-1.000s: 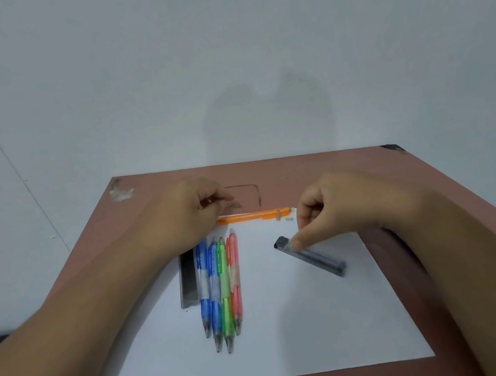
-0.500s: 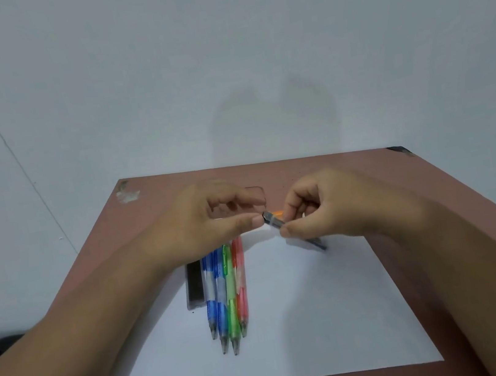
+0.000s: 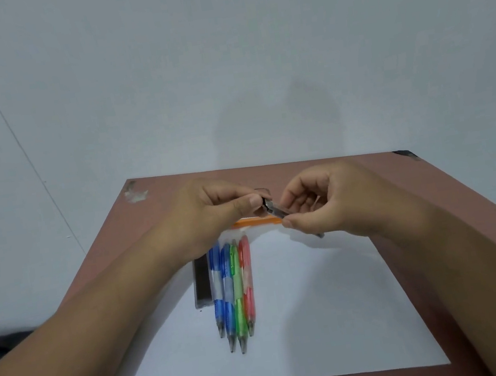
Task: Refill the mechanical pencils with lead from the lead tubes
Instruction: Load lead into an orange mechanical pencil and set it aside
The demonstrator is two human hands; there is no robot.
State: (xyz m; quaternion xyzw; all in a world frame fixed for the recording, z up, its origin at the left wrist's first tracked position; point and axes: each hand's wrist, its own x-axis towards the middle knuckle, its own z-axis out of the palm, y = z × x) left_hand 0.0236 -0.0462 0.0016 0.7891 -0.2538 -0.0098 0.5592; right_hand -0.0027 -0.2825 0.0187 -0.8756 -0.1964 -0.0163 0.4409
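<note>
While curled, both hands [image 3: 276, 212] pinch lead tube [image 3: 277, 211].

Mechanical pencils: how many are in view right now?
5. Two blue, one green and one red lie side by side on the paper; an orange one lies crosswise behind them.

A reddish-brown table [image 3: 423, 226] stands against a plain pale grey wall [image 3: 221, 63].
</note>
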